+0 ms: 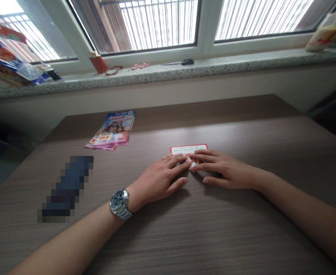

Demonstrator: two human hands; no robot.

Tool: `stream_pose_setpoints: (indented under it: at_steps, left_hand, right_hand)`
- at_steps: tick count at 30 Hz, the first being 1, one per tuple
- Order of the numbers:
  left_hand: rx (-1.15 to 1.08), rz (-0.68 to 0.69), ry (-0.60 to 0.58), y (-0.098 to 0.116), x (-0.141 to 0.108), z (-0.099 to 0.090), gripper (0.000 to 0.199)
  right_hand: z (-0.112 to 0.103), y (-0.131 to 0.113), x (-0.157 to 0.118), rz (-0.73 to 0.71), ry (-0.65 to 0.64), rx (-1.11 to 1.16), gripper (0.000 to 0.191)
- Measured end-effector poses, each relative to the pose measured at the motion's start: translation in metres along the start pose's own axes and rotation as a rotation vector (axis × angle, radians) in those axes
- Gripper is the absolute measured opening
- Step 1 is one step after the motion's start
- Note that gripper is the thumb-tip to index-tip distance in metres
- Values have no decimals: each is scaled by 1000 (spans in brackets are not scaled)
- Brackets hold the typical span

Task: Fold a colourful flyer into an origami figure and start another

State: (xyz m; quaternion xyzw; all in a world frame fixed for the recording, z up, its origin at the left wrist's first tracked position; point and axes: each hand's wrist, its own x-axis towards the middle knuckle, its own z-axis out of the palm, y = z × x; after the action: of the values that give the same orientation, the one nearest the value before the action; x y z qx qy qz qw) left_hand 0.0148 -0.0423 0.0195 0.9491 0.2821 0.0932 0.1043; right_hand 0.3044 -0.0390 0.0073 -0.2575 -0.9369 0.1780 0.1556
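A small printed paper leaflet [188,148] with a red border lies on the table, part of it folded over toward me. My left hand [162,176], wearing a metal watch [119,202] at the wrist, rests its outstretched fingers on the leaflet's left part. From the right, my right hand [226,168] lays its spread fingers on the leaflet's right part. The fingertips of both hands almost meet over the folded piece. Much of the leaflet's lower part is hidden under the fingers.
A stack of colourful flyers [113,130] lies at the table's back left. Nearer on the left is a blurred-out dark object [67,187]. Scissors [186,62], a red lighter-like item [98,63] and bags [10,61] sit on the stone windowsill [156,72] behind.
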Motion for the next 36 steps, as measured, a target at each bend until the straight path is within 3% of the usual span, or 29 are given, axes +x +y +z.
stream_pose_setpoints:
  at_steps: [36]
  left_hand:
    - [24, 80, -83, -7, -5, -7, 51]
  right_hand:
    - [1, 3, -4, -9, 12, 40, 47]
